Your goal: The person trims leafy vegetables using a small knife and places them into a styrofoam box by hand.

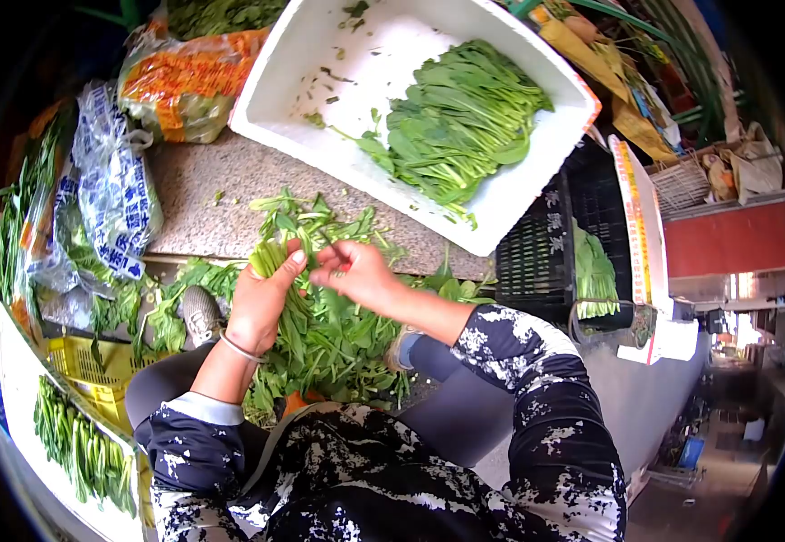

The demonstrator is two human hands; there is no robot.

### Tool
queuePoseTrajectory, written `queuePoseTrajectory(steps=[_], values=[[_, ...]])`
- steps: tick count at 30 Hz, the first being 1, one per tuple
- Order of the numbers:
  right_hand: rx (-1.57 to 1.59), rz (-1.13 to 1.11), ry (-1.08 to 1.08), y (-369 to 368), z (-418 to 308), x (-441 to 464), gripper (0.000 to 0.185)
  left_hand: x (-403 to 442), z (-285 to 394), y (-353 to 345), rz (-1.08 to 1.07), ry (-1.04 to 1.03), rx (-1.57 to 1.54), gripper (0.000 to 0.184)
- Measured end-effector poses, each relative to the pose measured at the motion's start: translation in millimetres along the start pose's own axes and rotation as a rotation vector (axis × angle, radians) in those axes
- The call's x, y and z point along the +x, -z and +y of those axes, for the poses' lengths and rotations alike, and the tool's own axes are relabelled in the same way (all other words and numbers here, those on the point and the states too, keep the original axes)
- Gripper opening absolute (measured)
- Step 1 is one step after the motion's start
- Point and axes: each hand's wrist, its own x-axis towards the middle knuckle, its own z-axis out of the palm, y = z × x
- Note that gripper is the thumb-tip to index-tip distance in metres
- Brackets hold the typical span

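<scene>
My left hand (261, 294) is closed around a bunch of leafy greens (271, 256); the pale cut stems point up and the leaves hang below the hand. Just to its right, close to the bunch, my right hand (356, 273) has its fingers pinched together. A thin dark sliver shows at its fingertips, too small to name. Below both hands lies a heap of loose leaves (329, 357) between my legs. More leaf scraps (298, 217) lie on the stone slab (203, 194) beyond.
A white foam box (320, 117) at the back holds stacked greens (469, 122). Plastic bags of vegetables (108, 181) stand at left. Near them are a yellow basket (94, 366) and another box with greens (81, 443). A black crate (537, 239) stands at right.
</scene>
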Motion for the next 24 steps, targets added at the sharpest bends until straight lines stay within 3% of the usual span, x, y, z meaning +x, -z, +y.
queuePoseTrajectory(steps=[5, 7, 9, 10, 12, 13, 14, 15, 17, 18, 19, 20, 24], values=[[0.287, -0.064, 0.097, 5.6, -11.3, -20.3, 0.018, 0.2, -0.6, -11.5, -0.096, 0.019, -0.171, 0.018], [0.241, -0.057, 0.167, 10.2, -8.1, -18.6, 0.018, -0.5, 2.7, -16.2, -0.088, 0.037, -0.172, 0.017], [0.111, -0.192, 0.071, 22.1, -26.2, -22.4, 0.021, 3.8, 1.3, -17.2, -0.115, -0.032, -0.126, 0.016], [-0.1, -0.164, -0.038, 35.4, -38.7, -17.6, 0.023, 3.9, 3.2, -17.5, -0.09, -0.044, -0.104, 0.017], [0.033, 0.178, 0.088, 81.1, -29.9, 24.0, 0.018, 7.1, 6.0, -16.4, -0.159, -0.018, -0.209, 0.014], [-0.087, 0.379, 0.05, 116.7, -37.9, 43.5, 0.016, 7.1, 6.6, -18.0, -0.153, -0.029, -0.221, 0.012], [-0.159, 0.566, 0.195, 159.4, -22.1, 72.5, 0.019, 7.7, 6.1, -18.9, -0.151, -0.033, -0.221, 0.012], [-0.504, 0.776, 0.25, 200.8, -19.3, 90.1, 0.02, 9.3, 4.8, -20.2, -0.155, -0.084, -0.181, 0.011], [-0.83, 0.999, 0.082, 249.7, -36.7, 98.1, 0.02, 10.7, 2.6, -21.3, -0.147, -0.144, -0.144, 0.01], [-0.943, 1.075, 0.1, 282.1, -20.1, 116.0, 0.017, 11.0, 4.4, -21.2, -0.153, -0.137, -0.101, 0.009], [-1.046, 1.034, -0.06, 298.8, -13.3, 122.2, 0.019, 11.6, 8.6, -20.7, -0.152, -0.149, -0.06, 0.009], [-1.085, 0.999, -0.078, 310.2, -6.5, 126.0, 0.026, 13.1, 11.4, -19.0, -0.154, -0.156, 0.01, 0.01], [-1.085, 0.982, -0.097, 316.4, -5.2, 132.5, 0.024, 17.6, 16.6, -16.5, -0.14, -0.213, 0.061, 0.014]])
